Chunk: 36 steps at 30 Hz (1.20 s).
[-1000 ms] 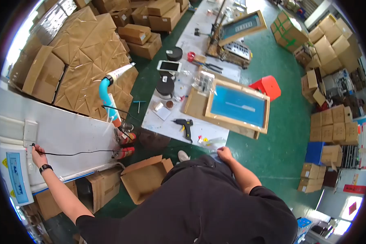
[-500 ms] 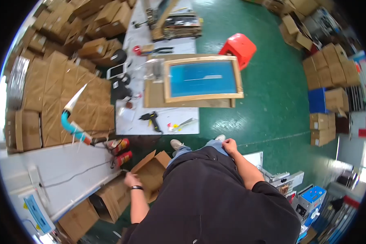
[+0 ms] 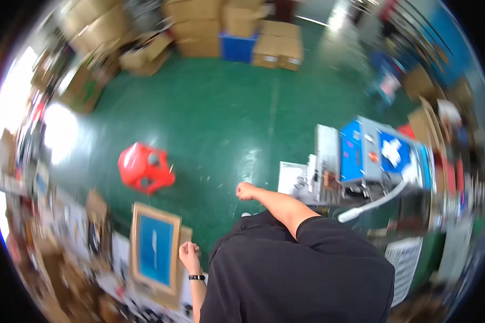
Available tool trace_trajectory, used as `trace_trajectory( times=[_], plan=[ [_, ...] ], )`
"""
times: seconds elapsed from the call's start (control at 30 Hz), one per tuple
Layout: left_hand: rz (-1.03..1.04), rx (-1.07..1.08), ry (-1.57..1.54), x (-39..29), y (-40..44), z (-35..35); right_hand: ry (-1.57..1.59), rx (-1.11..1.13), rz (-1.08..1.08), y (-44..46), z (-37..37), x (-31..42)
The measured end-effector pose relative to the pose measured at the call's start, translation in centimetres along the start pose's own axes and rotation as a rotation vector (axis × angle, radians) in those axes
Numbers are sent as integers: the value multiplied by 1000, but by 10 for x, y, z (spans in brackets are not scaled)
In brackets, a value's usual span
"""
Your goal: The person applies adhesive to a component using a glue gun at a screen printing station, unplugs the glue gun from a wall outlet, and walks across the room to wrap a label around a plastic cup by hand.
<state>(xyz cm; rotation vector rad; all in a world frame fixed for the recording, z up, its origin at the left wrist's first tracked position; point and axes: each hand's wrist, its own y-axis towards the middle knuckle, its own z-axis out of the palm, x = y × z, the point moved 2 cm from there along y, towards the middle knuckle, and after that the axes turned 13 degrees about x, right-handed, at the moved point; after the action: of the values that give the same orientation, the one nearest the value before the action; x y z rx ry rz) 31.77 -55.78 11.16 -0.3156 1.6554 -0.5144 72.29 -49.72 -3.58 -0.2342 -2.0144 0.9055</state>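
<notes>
Around the frame's centre, the right hand [image 3: 246,191] and left hand [image 3: 189,257] have curled, seemingly empty fingers, perhaps for balance, the latter beside a rectangular wood-framed blue screen [image 3: 147,248].

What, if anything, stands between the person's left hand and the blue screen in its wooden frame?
Nothing visible stands between the left hand and the framed blue screen: the hand is close beside one long side. The red stool is off past a short side.
</notes>
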Motion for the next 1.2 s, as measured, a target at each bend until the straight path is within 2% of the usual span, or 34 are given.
trace_trajectory(
  times=[0.03, 0.1, 0.2, 0.27, 0.33, 0.37, 0.47, 0.57, 0.6, 0.67, 0.7, 0.77, 0.83, 0.87, 1.03, 1.13, 1.17, 1.2],
  plan=[
    [18, 106, 65, -19, 26, 20, 85, -86, 36, -15, -16, 0],
    [-89, 309, 102, -45, 63, 54, 466, -227, -11, -47, -34, -7],
    [-25, 652, 390, -77, 125, 101, 635, -450, 24, -65, -23, -56],
    [41, 926, 594, -89, 164, 143, 567, -447, 175, -85, -2, -90],
    [65, 1078, 644, -99, 203, 183, 350, -467, 241, -83, 37, -142],
    [83, 1151, 660, -105, 223, 201, 390, -510, 272, -93, 56, -149],
    [134, 1325, 696, -138, 267, 250, 794, -697, 665, -123, 108, -160],
    [33, 1355, 729, -193, 277, 293, 1107, -869, 970, -136, 159, -143],
    [-2, 1354, 738, -202, 284, 305, 1185, -748, 972, -161, 155, -109],
    [-4, 1400, 795, -210, 312, 323, 1368, -781, 1041, -144, 172, -83],
    [-14, 1401, 804, -208, 331, 333, 1378, -772, 1045, -126, 181, -82],
    [140, 1616, 840, -210, 355, 349, 1292, -785, 1013, -56, 222, -99],
    [149, 1627, 925, -221, 358, 365, 1332, -714, 978, -3, 249, -97],
    [128, 1636, 907, -230, 350, 370, 1362, -673, 953, 10, 294, -78],
    [14, 1815, 762, -268, 305, 396, 1470, -641, 876, 33, 335, -102],
    [42, 2062, 882, -292, 292, 402, 1468, -670, 821, 20, 350, -113],
    [49, 2135, 913, -303, 296, 406, 1429, -685, 779, 16, 330, -121],
    [-37, 2099, 957, -316, 300, 411, 1375, -701, 724, 8, 291, -149]
  ],
)
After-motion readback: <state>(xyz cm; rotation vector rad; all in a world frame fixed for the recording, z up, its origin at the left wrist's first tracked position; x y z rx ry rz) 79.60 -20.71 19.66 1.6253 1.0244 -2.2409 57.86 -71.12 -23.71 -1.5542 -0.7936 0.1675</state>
